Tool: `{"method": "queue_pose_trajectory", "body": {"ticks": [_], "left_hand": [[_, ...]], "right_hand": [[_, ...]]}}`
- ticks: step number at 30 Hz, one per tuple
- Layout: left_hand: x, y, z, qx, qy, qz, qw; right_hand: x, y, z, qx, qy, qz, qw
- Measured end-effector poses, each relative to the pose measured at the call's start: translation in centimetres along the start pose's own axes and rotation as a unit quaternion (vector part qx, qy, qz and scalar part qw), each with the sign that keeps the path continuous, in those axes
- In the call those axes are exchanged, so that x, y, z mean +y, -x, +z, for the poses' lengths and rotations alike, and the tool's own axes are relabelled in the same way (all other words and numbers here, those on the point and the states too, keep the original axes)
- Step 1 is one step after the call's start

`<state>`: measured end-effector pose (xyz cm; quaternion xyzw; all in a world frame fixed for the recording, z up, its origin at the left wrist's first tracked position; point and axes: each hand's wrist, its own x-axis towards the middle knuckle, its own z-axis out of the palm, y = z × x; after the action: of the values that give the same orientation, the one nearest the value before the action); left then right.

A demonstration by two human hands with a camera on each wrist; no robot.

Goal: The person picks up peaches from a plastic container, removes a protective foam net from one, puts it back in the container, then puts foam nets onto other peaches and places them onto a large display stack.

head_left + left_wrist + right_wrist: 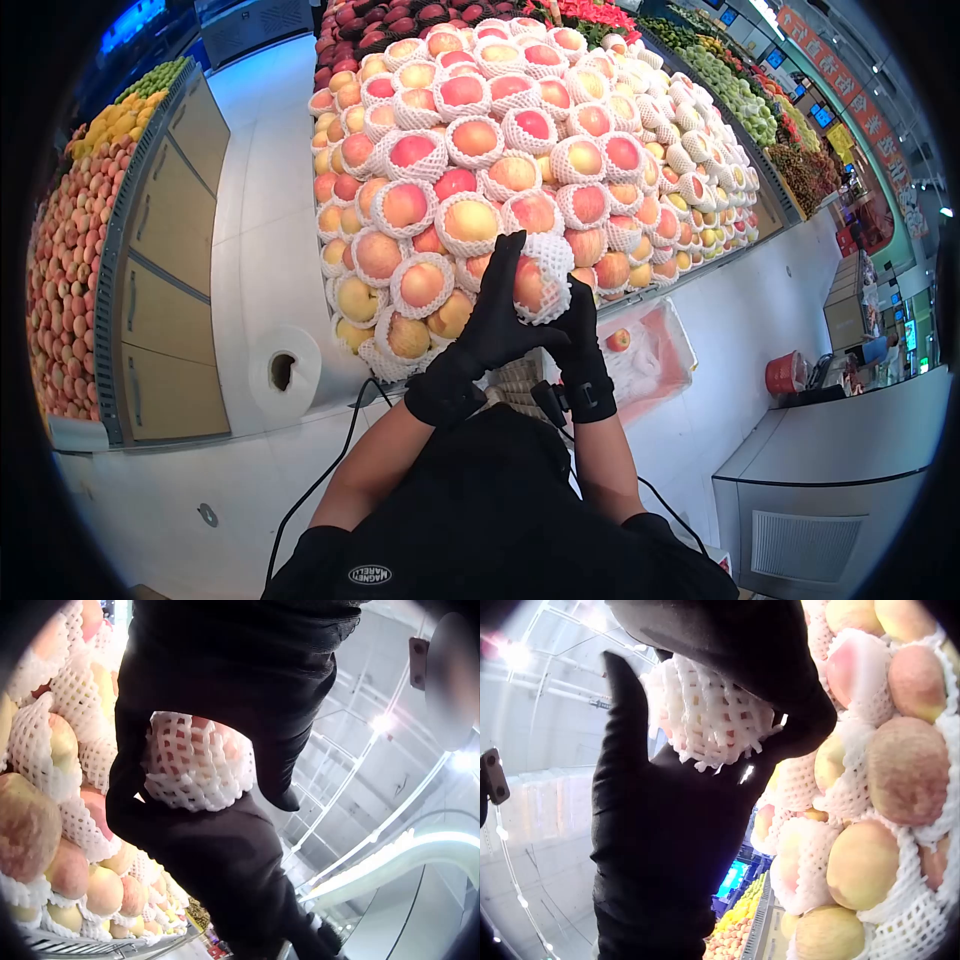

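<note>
From where I stand, the head view shows a round red-and-yellow apple in a white foam net [532, 286], lifted over the near edge of a large heap of net-wrapped apples [472, 140]. It is almost a ball, so I cannot tell a long axis. Its bare red side looks to the person's left, and the net covers its right side and its top. The left hand [495, 320], in a black glove, lies along this bare side, its fingers reaching up and away from the body. The right hand [576, 322], gloved the same, closes from the right and below. The hands meet under the fruit, and both forearms come forward and inward.

In the left wrist view, the netted fruit sits between both gloves, clasped by the two. The left hand comes from above, with its thumb hanging down beside the fruit; the right hand supports from beneath.

In the right wrist view, the right hand bends over the fruit from above. The left hand is under it, its thumb standing nearly straight, apart from the other fingers. The frayed edge of the net points down, toward the left palm.
</note>
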<state>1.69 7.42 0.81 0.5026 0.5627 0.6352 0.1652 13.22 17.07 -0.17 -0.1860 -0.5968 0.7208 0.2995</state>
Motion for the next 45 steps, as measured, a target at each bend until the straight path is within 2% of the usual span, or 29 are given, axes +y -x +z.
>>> {"method": "queue_pose_trajectory", "body": {"ticks": [1,2,3,4,5,6,7,8,9,10,11,13,16,19,24,26,28,30,31,32,35,37,39,42,45], "left_hand": [[0.2,-0.1,0.0,0.0,-0.049,0.01,0.999],[0.4,-0.3,0.2,0.011,-0.028,-0.01,1.0],[0.6,-0.4,0.1,0.008,-0.03,-0.005,1.0],[0.8,-0.5,-0.3,0.005,-0.033,0.0,0.999],[0.9,-0.6,-0.7,0.001,-0.037,0.008,0.999],[0.9,-0.7,-0.8,-0.026,-0.054,0.007,0.998],[0.7,-0.6,-0.7,-0.031,-0.08,0.02,0.996],[0.5,-0.6,-0.5,-0.035,-0.106,0.034,0.993],[0.2,-0.7,-0.2,-0.037,-0.132,0.048,0.989],[0.1,-0.6,0.0,-0.033,-0.15,0.056,0.986],[0.5,-0.6,0.2,-0.033,-0.157,0.031,0.987],[0.7,-0.5,0.0,-0.024,-0.173,0.034,0.984],[0.7,-0.4,-0.3,-0.051,-0.179,0.008,0.982],[0.5,-0.2,-0.5,-0.037,-0.145,0.013,0.989],[0.6,-0.2,-1.0,-0.002,-0.083,0.074,0.994],[0.7,-0.4,-1.7,-0.001,-0.066,0.078,0.995],[1.2,-0.7,-2.3,0.015,-0.06,0.091,0.994],[0.9,-0.7,-2.9,0.011,-0.069,0.088,0.994],[0.6,-0.5,-2.9,0.002,-0.073,0.085,0.994],[0.3,-0.4,-2.7,-0.007,-0.076,0.082,0.994],[-0.7,-0.3,-1.9,0.01,-0.061,0.08,0.995],[-1.0,-0.2,-1.7,0.025,-0.07,0.065,0.995],[0.9,-0.4,-2.1,0.028,-0.105,0.036,0.993],[1.5,-0.6,-2.5,0.042,-0.121,0.069,0.989],[0.3,-0.7,-2.1,0.092,-0.099,0.059,0.989]], "right_hand": [[0.4,0.0,-0.3,-0.004,-0.051,0.037,0.998],[0.4,0.0,-0.5,-0.008,-0.101,0.074,0.992],[0.1,-0.1,-0.9,-0.042,0.093,0.043,0.994],[-0.4,-0.1,-1.5,-0.073,0.283,0.009,0.956],[-0.8,-0.2,-2.1,-0.1,0.462,-0.026,0.881],[0.2,0.0,-2.7,-0.089,0.456,-0.057,0.883],[1.0,0.1,-3.4,-0.073,0.24,0.028,0.968],[0.8,-0.1,-3.0,-0.054,0.009,0.111,0.992],[0.4,-0.4,-2.7,-0.035,-0.221,0.187,0.957],[-0.4,-0.2,-2.6,-0.073,-0.237,0.188,0.95],[-1.5,-0.2,-1.8,-0.084,-0.151,0.184,0.968],[-2.5,-0.3,-0.6,-0.085,-0.069,0.168,0.98],[-1.7,-0.4,-0.9,-0.072,-0.092,0.185,0.976],[0.1,-0.9,-3.7,-0.064,-0.194,0.239,0.949],[-1.1,-1.8,-3.5,-0.168,-0.212,0.186,0.945],[0.2,-2.8,-3.3,-0.227,0.011,0.05,0.973],[0.8,-3.4,-3.5,-0.251,0.156,-0.023,0.955],[0.1,-3.7,-2.9,-0.255,0.222,-0.032,0.941],[-0.4,-3.2,-2.6,-0.248,-0.021,0.078,0.965],[-1.5,-2.7,-1.9,-0.202,-0.262,0.179,0.927],[-2.8,-3.1,-0.4,-0.144,-0.165,0.209,0.953],[-2.4,-3.5,-0.3,-0.11,-0.177,0.221,0.953],[-1.7,-4.0,-0.5,-0.092,-0.198,0.226,0.949],[-2.3,-4.6,0.1,-0.079,-0.191,0.214,0.955],[-2.5,-5.2,0.1,-0.095,-0.182,0.179,0.962]]}}
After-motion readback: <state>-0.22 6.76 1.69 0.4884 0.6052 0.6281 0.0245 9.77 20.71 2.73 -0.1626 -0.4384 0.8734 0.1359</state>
